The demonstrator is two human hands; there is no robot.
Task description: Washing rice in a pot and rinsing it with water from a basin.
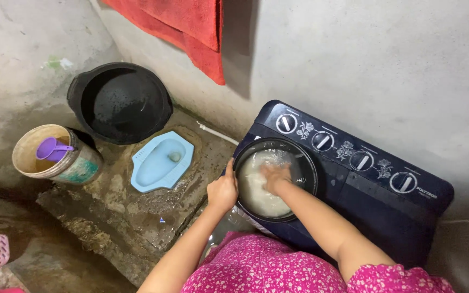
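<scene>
- Fingers of the right hand [276, 178] are spread loosely and sunk in the cloudy water of the black pot [305, 163], pressed among what looks like rice; whether they close on any grains I cannot tell. The left hand [222, 191] curls around the pot's near rim, thumb over the edge, gripping it steady.
- Beneath both hands stands the dark blue washing machine [375, 201], the biggest thing here; its lid bears the pot, and its row of white dials [346, 147] lies just beyond the right fingers.
- Well off to the left of the left hand, on the wet concrete floor [131, 217], sits a big black basin [119, 102] against the wall.
- Between that basin and the left hand lies a pale blue squat toilet pan [161, 161].
- Farther left stands a worn bucket [55, 154] with a purple scoop [52, 148] inside.
- Above, beyond the fingers, a red cloth [191, 32] hangs on the wall.
- Judging by the milky water, the step in hand is rinsing the grains. The next move would seem to call for a firm two-handed hold and a slow tilt, so that water pours off without carrying grains along.
</scene>
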